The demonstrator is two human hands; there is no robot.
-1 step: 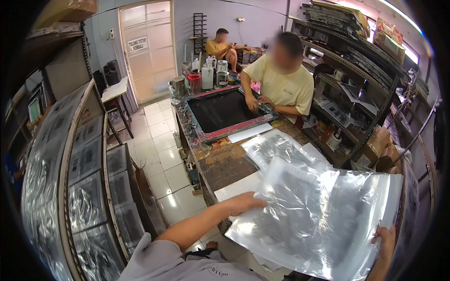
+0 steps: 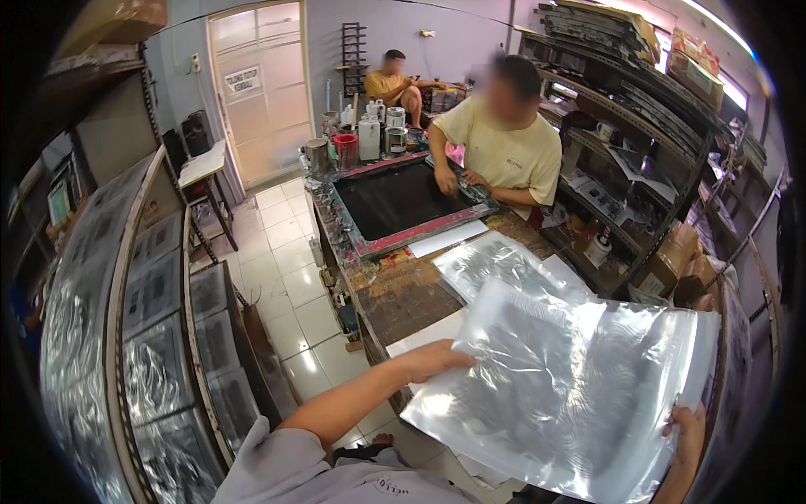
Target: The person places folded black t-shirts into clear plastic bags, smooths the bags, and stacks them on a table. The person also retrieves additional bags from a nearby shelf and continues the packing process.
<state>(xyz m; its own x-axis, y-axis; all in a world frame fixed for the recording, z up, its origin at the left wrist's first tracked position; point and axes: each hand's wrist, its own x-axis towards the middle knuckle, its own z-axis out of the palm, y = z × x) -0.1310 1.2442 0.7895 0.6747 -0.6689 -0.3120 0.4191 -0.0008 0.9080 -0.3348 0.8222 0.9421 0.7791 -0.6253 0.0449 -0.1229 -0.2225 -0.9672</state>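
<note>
Left hand point(image 2: 437, 359) and right hand point(image 2: 688, 430): fingers pinching opposite edges of clear plastic sheet point(image 2: 554, 399). Looks floppy; uneven pull could crease or drop it.

we find the room mostly bright, with a glowing white strip point(image 2: 720, 27) at the upper right. glare streaks the plastic sheet point(image 2: 554, 420) and dots the floor tiles point(image 2: 285, 309). toward the black rim we see the dimmer left rack point(image 2: 115, 286) bend; the co-worker's face point(image 2: 512, 106) is blurred.
</note>
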